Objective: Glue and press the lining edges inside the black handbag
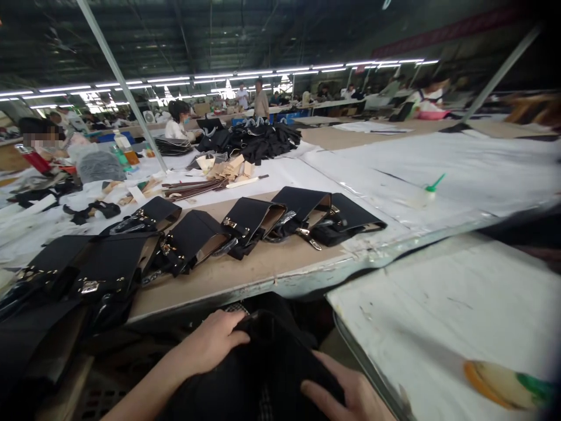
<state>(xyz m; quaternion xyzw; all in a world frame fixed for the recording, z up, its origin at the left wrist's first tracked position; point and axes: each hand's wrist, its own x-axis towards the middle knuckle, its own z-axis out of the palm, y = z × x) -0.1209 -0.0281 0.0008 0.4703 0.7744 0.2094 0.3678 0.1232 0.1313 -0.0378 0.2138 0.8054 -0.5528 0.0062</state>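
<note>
So, L hand (214, 342), R hand (353, 389) grip creased blk matl (274, 368).

A pliable black piece (280, 365), bent in a fold, sits before the table (464, 181).

Dark ceiling (219, 35), rows of lit tube lights (168, 79), slanting pale poles (121, 82), long white-covered tables (495, 164)

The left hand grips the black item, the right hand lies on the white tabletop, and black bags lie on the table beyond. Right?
No: the right hand isn't on the white tabletop; the head view shows it gripping the black item, as the left hand does. Black bags do lie on the table beyond.
</note>
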